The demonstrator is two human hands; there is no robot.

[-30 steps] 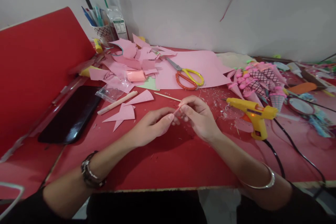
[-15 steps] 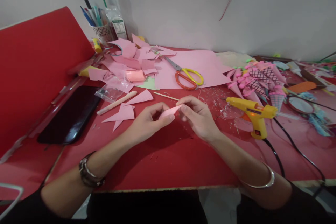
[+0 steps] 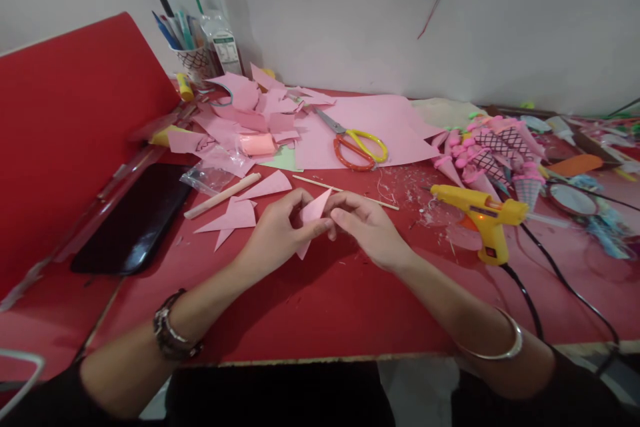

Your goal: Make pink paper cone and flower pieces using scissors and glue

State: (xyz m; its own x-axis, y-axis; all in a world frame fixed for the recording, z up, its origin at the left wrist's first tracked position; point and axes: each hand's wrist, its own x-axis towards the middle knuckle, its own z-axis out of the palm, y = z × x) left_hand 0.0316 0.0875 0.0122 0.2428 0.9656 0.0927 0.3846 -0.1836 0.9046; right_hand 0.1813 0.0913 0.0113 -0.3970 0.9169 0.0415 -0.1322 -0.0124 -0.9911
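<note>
Positioning a pink paper wedge [image 3: 315,207] over the red tabletop [image 3: 345,313] seems in hand, left hand [image 3: 279,228] pinching it, right hand [image 3: 371,230] curled alongside, contact unclear, next likely needing a steady edge grip.

A pointed pink paper piece [image 3: 315,207] slants between the hands [image 3: 273,230] [image 3: 375,230], narrow tip up and rightward, middle partly hidden.

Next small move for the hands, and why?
Probably steady the upper point of the pink paper piece with the right hand: the left hand grips the piece, its point sticks up between the hands, and the right hand is close by, though contact is unclear.
</note>
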